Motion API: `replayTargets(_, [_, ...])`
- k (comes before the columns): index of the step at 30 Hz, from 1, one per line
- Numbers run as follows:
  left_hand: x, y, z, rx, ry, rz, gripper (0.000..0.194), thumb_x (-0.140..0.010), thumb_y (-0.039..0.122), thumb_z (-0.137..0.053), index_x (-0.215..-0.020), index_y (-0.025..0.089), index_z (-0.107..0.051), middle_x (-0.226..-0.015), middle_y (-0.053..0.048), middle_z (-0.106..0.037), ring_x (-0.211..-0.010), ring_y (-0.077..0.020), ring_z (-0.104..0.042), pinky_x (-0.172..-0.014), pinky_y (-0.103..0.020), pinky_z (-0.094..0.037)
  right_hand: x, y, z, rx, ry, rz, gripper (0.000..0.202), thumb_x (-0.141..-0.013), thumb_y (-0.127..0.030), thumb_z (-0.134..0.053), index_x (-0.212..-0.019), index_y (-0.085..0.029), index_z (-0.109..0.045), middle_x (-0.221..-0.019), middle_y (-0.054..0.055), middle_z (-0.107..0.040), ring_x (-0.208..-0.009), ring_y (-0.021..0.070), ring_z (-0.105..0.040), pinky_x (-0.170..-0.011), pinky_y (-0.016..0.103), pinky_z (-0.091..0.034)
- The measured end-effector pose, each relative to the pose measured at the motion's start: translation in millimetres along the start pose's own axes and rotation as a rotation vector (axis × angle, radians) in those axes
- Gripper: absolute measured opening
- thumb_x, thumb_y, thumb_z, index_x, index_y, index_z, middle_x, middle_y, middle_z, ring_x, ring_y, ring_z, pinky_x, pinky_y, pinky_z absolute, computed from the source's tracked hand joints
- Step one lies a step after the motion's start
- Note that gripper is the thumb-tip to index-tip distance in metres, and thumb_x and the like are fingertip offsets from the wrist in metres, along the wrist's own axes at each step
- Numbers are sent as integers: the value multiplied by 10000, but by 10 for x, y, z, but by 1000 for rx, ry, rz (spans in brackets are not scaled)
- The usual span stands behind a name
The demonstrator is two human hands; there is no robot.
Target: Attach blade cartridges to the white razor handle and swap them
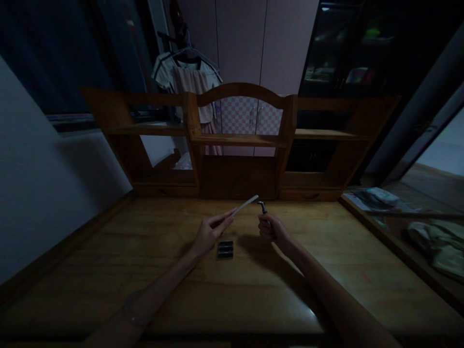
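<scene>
Closed around the near end of a slim, pale stick point(245, 205) is my left hand point(211, 234). The stick slants up to the right and its far tip looks dark. My right hand point(272, 228) is wrapped round a small tool with a bent, shiny metal neck point(263, 207). The neck's tip points left, close to the stick's tip; I cannot tell whether they touch. Most of the tool's handle is hidden by my fingers. On the table between my forearms lies a small dark pack point(225, 250) with three black bars.
A wooden shelf unit point(239, 140) with small drawers stands along the back of the wooden table point(152, 251). Clothes point(192, 82) hang behind it, before a pale wardrobe point(241, 43). Plastic bags point(377, 197) and folded cloth point(442, 244) lie beyond the table's right edge.
</scene>
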State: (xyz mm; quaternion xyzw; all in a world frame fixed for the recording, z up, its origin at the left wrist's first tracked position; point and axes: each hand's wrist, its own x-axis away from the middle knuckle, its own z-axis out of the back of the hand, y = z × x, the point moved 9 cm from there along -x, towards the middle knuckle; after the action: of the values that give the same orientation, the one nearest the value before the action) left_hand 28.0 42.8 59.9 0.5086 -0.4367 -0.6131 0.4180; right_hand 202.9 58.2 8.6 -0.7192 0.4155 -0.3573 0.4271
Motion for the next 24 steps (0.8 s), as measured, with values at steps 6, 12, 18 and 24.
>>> replayTargets(6, [15,136,24,-50,44,-77,392,-805,367,-613,-1144,176,-654,-1068,-51,-696,-1024,-210,-611,-849,-291,-491,-7,7,-5,-38,-11,-16,399,-738,-372,-576,-532,-213,-273,-432,-106,-184,-359,44,-113,-335,213,-52])
replayTargets(12, [-7,79,4,-68,20,-96,382,-811,364,-606,-1140,175,-655,-1162,-52,-656,-1102,-230,-593,-959,-332,-460,27,-4,-35,-13,-1,-20,400,-747,-369,-574,-535,-211,-273,-440,-103,-184,-365,43,-119,-341,208,-49])
replayTargets(18, [11,127,24,-70,37,-118,386,-824,341,-602,-1171,176,-635,-1176,-39,-647,-1108,-224,-592,-984,-334,-449,2,11,-16,-9,-11,-1,405,-749,-372,-568,-539,-216,-259,-433,-104,-181,-355,46,-123,-337,215,-50])
replayTargets(24, [-25,35,37,-104,56,-116,365,-831,347,-591,-1157,191,-640,-1178,-45,-647,-1110,-217,-592,-999,-358,-438,7,17,1,16,17,-8,402,-756,-366,-561,-543,-215,-255,-442,-102,-194,-357,46,-130,-343,216,-50])
